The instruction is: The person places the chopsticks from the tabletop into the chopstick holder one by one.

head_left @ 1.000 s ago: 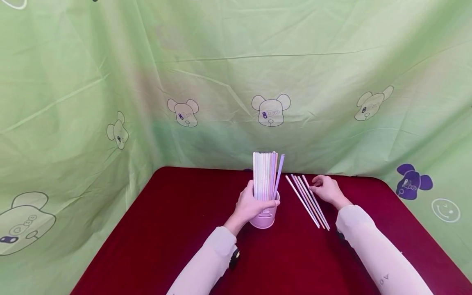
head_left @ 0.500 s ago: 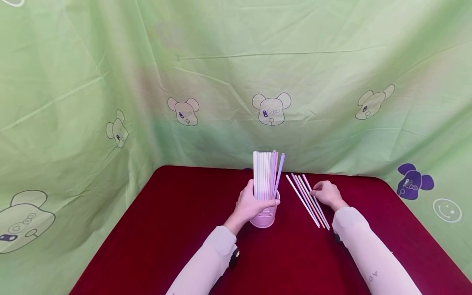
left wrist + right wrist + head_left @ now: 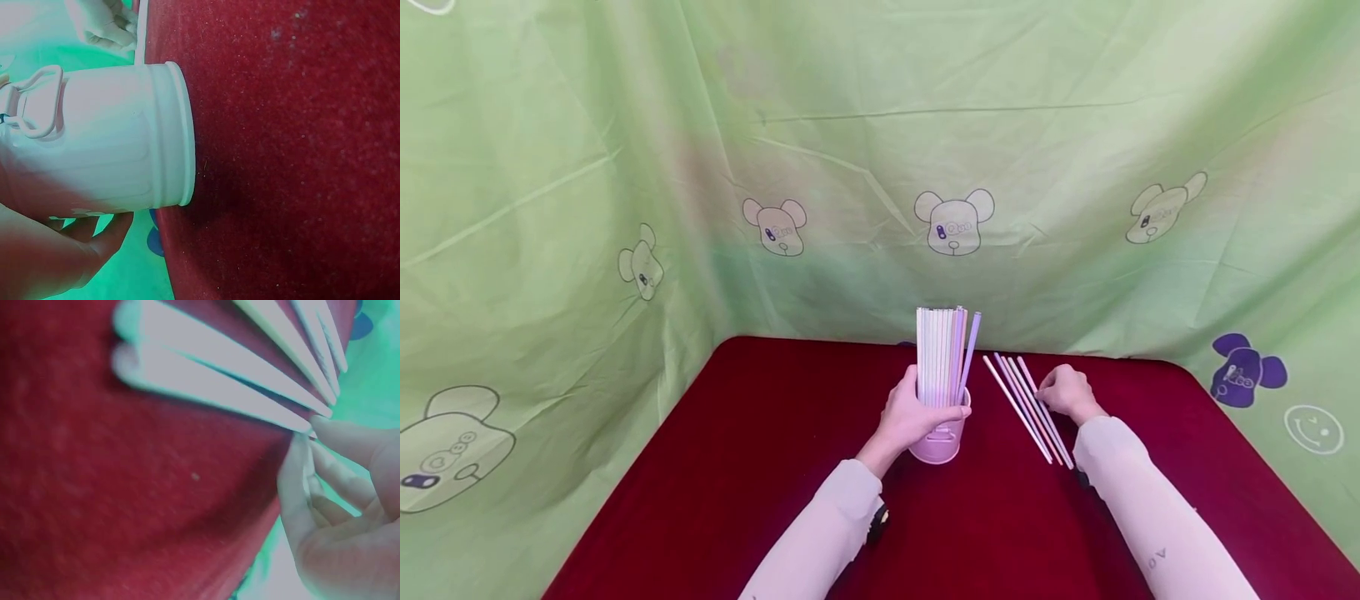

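Note:
A small pink metal bucket (image 3: 935, 451) with a wire handle (image 3: 45, 128) stands upright on the table. Many pastel straws (image 3: 936, 358) rise from it, and one purple straw (image 3: 972, 346) leans right. My left hand (image 3: 908, 419) grips the bucket around its upper part, thumb across the front; in the left wrist view its fingers curl beneath the bucket wall (image 3: 112, 137). To the right, several loose straws (image 3: 1017, 408) lie slanted on the table. My right hand (image 3: 1070, 393) pinches the far end of the rightmost straw (image 3: 206, 394) between thumb and fingertips.
Dark red cloth covers the table (image 3: 760, 467). Green curtains (image 3: 850, 150) printed with bear heads hang behind it and at both sides, close to the table's back edge (image 3: 820, 342).
The right hand has moved slightly left and down onto the rightmost loose straw, its fingertips closing at the far end. The left hand and the bucket have stayed in place.

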`<state>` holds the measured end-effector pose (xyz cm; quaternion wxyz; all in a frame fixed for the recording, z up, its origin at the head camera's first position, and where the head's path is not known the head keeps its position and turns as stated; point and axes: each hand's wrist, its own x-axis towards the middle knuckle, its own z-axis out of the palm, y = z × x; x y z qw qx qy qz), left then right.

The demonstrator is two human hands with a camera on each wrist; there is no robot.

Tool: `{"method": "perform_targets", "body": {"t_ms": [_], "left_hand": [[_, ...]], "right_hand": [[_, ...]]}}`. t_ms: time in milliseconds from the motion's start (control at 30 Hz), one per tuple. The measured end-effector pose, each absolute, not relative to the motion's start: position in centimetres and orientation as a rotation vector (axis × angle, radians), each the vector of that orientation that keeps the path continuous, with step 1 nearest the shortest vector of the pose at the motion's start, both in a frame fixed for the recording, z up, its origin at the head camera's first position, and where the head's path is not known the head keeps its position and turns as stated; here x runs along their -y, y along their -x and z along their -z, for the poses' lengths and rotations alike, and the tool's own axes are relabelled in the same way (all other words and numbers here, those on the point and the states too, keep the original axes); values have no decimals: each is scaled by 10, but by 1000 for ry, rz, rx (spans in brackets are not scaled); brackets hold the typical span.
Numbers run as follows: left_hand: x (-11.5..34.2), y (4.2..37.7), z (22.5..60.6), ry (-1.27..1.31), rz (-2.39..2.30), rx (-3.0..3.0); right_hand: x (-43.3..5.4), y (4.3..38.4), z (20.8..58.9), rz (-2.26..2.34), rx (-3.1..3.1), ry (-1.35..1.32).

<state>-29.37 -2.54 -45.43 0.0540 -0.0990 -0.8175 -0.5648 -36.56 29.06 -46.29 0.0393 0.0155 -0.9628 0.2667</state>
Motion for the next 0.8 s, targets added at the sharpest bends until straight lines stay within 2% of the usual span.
{"method": "perform_targets", "body": {"t_ms": [300,800], "left_hand": [[24,293,457,309,1723,2478],[25,294,455,304,1693,2488]], "right_hand": [[-300,367,460,-1246,2955,-55],[-304,356,442,-1707,2684,-55]]}}
